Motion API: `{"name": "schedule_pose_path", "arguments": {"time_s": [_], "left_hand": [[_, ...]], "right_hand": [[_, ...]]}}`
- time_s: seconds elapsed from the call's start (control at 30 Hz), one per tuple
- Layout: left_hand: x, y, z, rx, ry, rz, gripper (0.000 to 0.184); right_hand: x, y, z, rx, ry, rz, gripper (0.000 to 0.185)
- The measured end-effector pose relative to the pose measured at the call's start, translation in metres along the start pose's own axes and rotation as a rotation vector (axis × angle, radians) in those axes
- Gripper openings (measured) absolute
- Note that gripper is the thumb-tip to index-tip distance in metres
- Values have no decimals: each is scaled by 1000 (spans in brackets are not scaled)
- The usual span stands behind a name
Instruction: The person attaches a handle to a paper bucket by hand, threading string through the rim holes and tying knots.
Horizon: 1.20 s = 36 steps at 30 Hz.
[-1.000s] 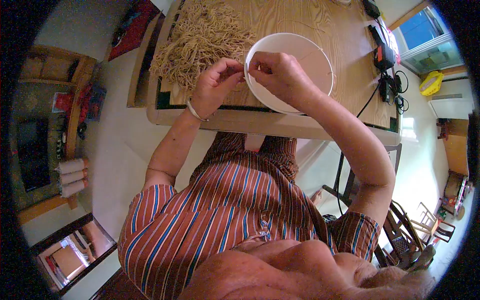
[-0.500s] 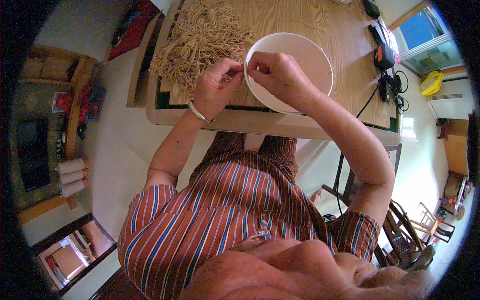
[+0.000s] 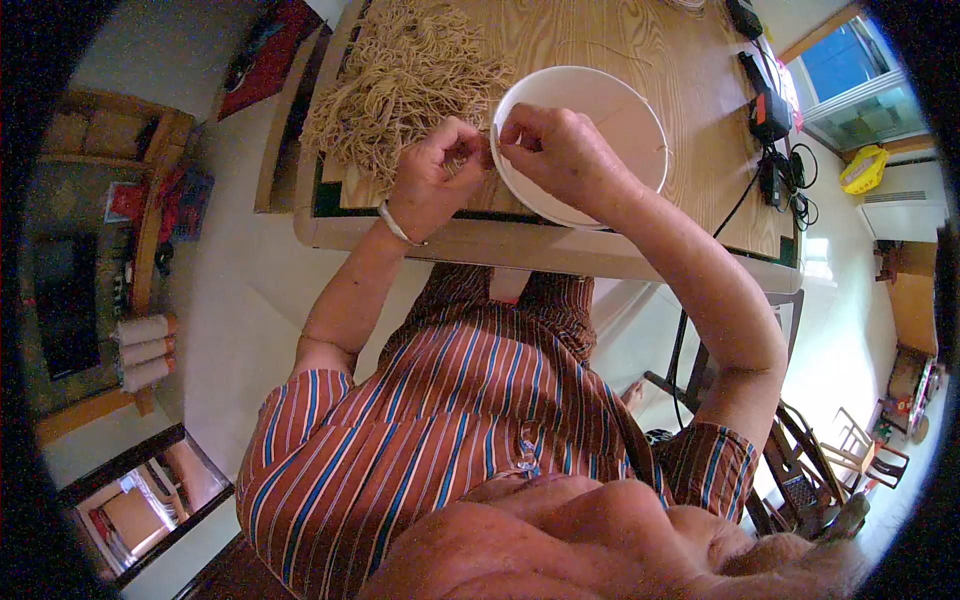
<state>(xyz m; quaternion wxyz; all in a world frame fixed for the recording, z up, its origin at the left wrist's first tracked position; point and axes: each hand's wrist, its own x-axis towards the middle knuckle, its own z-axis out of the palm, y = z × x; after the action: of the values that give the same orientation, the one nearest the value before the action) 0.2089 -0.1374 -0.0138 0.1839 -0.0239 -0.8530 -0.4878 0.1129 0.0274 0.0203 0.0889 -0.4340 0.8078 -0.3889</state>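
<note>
My left hand (image 3: 432, 178), with a pale bracelet at the wrist, is closed in a pinch beside the bucket's near-left rim. Opposite it, my right hand (image 3: 572, 155) is pinched over the opening of the white bucket (image 3: 640, 180). The fingertips of both hands almost meet at the rim; what is between them is too small to make out. Just behind my left hand lies a heaped tangle of tan cords (image 3: 405, 85). A thin strand hangs over the bucket's right rim.
The wood-grain table (image 3: 700, 110) has a rounded front edge close to my body. A loose strand lies beyond the bucket. Black adapters and cables (image 3: 770, 170) run along the table's right side, one cable hanging down past the edge. Chairs (image 3: 860, 450) stand at the right.
My fingertips have drawn slightly apart at the bucket rim, the right hand shifting a little to the right. The tangle and the bucket stay in place.
</note>
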Motion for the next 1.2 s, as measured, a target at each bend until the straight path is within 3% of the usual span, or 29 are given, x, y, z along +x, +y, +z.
{"name": "schedule_pose_path", "arguments": {"time_s": [0.37, 0.47, 0.57, 0.97, 1.2], "left_hand": [[-7, -4, -14, -241, -35, -160, 13], [-5, 6, -13, -507, 42, -162, 22], [-6, 2, -8, -425, -53, -175, 26], [-6, 4, 3, -134, 32, -22, 13], [-11, -9, 3, -517, 60, -174, 7]], "right_hand": [[1, -7, -3, 50, -33, 38, 16], [1, -7, -2, 48, -40, 60, 16], [1, -9, -1, 55, -28, 52, 16], [1, -4, -1, 78, -54, 41, 16], [-1, 3, -4, 40, -1, 24, 15]]}}
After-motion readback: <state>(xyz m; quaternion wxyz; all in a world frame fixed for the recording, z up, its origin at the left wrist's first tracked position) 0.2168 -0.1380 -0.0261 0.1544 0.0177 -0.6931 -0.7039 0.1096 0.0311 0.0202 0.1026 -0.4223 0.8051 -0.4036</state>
